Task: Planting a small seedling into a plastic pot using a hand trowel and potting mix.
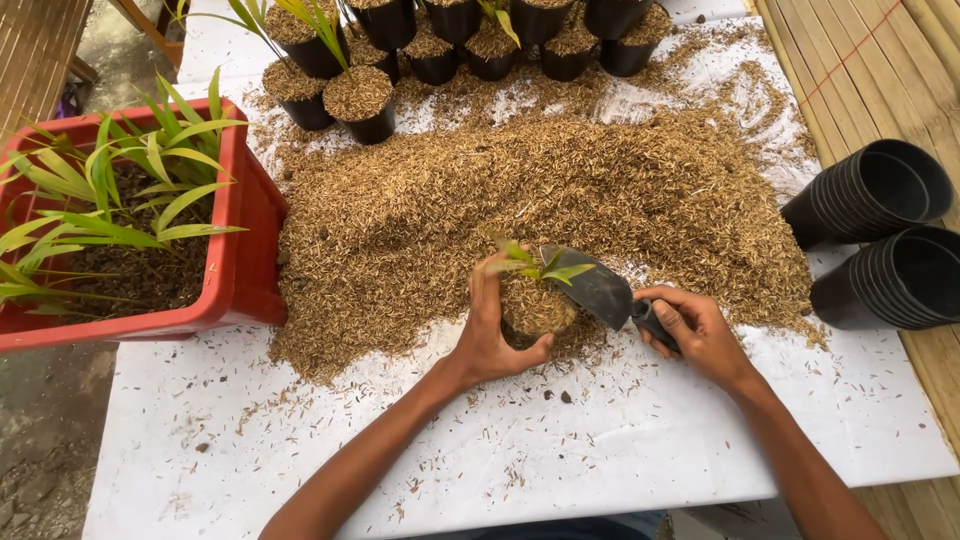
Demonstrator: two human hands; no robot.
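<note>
My left hand [487, 335] wraps around a small pot [535, 310] filled with brown husk, with a green seedling [535, 265] standing in it. My right hand [695, 330] grips the handle of a dark metal trowel [598, 288], whose blade rests against the top of the pot beside the seedling. Both sit at the near edge of a large heap of rice husk [560, 190] spread on a white sheet [560, 450].
A red tub [240, 240] of soil with leafy green seedlings stands at the left. Several filled black pots [362, 105] line the far edge. Two stacks of empty black pots [880, 190] lie on their sides at the right, on bamboo slats.
</note>
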